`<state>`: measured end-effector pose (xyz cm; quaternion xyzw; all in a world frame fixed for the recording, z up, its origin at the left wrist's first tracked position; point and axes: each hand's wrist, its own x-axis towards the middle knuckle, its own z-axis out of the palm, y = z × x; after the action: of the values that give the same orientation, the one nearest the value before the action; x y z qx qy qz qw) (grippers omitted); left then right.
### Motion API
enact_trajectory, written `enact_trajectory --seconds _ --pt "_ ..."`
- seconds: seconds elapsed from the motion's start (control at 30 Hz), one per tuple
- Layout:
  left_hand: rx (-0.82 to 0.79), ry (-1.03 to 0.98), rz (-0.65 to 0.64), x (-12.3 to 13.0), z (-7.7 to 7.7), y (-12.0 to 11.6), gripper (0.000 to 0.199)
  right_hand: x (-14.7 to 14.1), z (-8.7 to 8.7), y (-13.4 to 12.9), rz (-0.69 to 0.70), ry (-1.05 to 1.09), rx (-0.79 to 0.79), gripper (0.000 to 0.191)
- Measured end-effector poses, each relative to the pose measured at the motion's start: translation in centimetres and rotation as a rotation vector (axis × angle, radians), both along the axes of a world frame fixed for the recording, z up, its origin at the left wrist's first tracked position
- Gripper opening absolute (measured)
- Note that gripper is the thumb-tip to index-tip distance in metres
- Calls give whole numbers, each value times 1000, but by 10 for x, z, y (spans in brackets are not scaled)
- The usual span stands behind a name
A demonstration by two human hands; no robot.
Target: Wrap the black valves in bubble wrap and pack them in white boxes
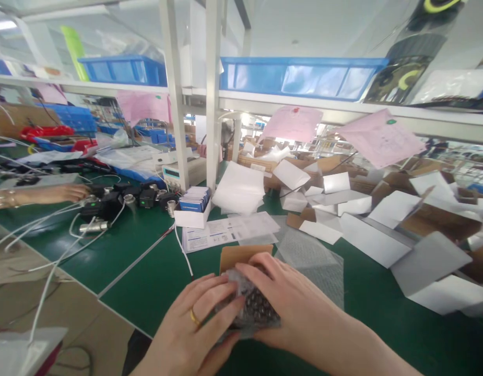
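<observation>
Both of my hands are closed around a dark item in bubble wrap [259, 308] at the front of the green table. My left hand [204, 316], with a ring on one finger, grips its left side. From the right, my right hand [286, 292] curves over the top and side of it. The plastic covers the item, so its kind is hidden. Just behind my fingers stands the brown flap of an open box [245, 253]; the rest of that box is mostly covered by my hands and the bundle. A flat bubble-wrap sheet [314, 261] lies to the right.
Unfolded white boxes [376, 237] heap up on the right. Behind the bundle lie printed sheets [225, 232] and a small white box of blue cards [192, 209]. Black devices with white cables [104, 206] lie left, near another person's hand [71, 193]. Metal posts [213, 99] hold a shelf.
</observation>
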<state>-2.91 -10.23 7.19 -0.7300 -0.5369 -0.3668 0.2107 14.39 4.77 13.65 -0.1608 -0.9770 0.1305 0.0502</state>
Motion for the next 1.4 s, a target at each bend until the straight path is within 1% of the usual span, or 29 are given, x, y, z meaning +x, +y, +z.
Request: enact_trajectory --seconds 0.03,0.07,0.13,0.17,0.23,0.33,0.4,0.47,0.5,0.53,0.6,0.63,0.67,0.77,0.83,0.97,1.03,1.07,1.1,1.17,1.2,1.23,1.27,1.3,1.33,1.37,1.4 --pt "17 21 -5 -1 2 4 27 6 0 2 -3 22 38 69" --pt "23 39 -7 -1 3 8 28 12 0 4 4 45 77 56" --pt "-18 89 0 -1 8 15 29 21 1 7 56 85 134 35" --pt "-55 122 6 0 11 19 28 23 1 8 94 101 146 29" --pt "-105 179 11 2 18 27 26 24 -1 11 141 129 165 22" --pt "-155 214 -4 4 27 35 22 21 -7 13 159 110 171 16" --pt "-192 215 -11 6 27 37 20 20 -11 14 162 103 174 16" --pt "-229 214 -2 9 21 37 15 19 -14 12 162 99 174 12" --pt "-240 216 12 12 15 36 17 18 -15 11 160 90 170 15" --pt "-244 227 35 15 8 36 23 17 -18 10 160 79 163 24" --pt "-202 276 90 21 -8 36 32 14 -27 7 179 79 173 49" --pt "-169 312 112 24 -16 36 32 12 -34 6 196 101 207 59" --pt "-141 351 126 27 -22 36 30 10 -41 5 214 135 258 65" --pt "-99 412 144 31 -33 36 29 9 -62 2 248 250 417 68" --pt "-87 401 154 32 -35 35 34 9 -70 0 244 266 464 67" --pt "-55 414 142 33 -43 35 37 11 -73 -7 257 205 521 79" --pt "-47 422 149 33 -47 36 35 13 -72 -10 244 215 524 74" --pt "-47 406 154 32 -47 35 34 16 -71 -10 225 247 469 65" --pt "-33 370 137 30 -46 34 34 20 -69 -10 204 295 380 51" --pt "44 244 42 22 -39 27 33 31 -66 -5 173 403 188 18" --pt "75 171 -3 17 -33 21 31 37 -65 0 153 470 120 16" --pt "96 94 -22 11 -28 13 28 43 -65 5 112 553 68 23" --pt "111 24 1 6 -24 5 24 47 -66 12 38 643 15 28" --pt "102 -45 70 1 -22 -3 21 49 -69 19 -62 726 -75 28" --pt "99 -109 153 -4 -22 -10 17 50 -73 25 -169 794 -229 25" --pt "83 -163 216 -7 -26 -15 16 47 -78 31 -264 830 -443 24" --pt "64 -207 248 -9 -32 -18 17 43 -84 36 -318 822 -682 28"
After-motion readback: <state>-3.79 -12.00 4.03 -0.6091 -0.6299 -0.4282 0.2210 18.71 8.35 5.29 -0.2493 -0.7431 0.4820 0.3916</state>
